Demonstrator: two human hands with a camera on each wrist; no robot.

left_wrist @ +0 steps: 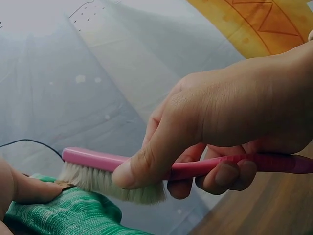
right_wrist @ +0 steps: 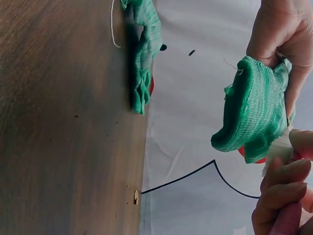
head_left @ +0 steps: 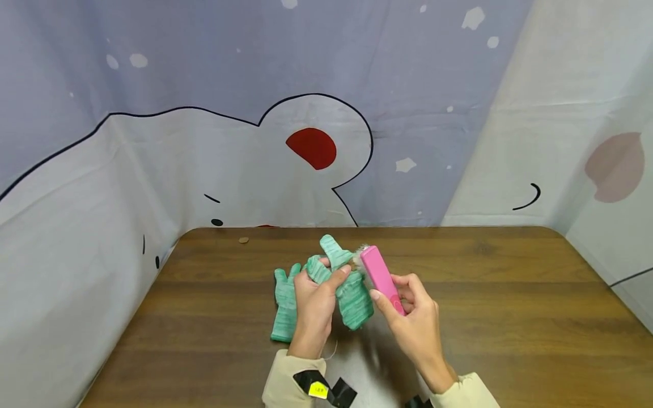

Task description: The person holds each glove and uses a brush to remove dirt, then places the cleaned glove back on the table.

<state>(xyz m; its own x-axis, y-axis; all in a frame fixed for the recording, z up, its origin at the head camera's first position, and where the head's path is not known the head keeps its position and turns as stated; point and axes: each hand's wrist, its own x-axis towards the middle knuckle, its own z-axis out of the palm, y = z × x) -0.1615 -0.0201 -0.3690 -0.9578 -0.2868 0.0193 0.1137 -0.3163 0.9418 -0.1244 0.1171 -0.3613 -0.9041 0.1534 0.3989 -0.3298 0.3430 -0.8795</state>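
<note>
A green glove (head_left: 355, 300) is up over the table (head_left: 510, 317), pinched by the left hand (head_left: 316, 300). The right hand (head_left: 417, 323) curls round a pink brush (head_left: 379, 273), its hairs touching the glove. A second glove (head_left: 285, 309) lies nearer the left edge, a brown bit (head_left: 244, 240) by the back edge.

Left grip (head_left: 317, 301) pinching; right grip (head_left: 415, 326) curled nearby.

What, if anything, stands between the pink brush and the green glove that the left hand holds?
Nothing visible does: the bristles of the pink brush appear to touch the held glove, just beside the thumb of the left hand.
</note>
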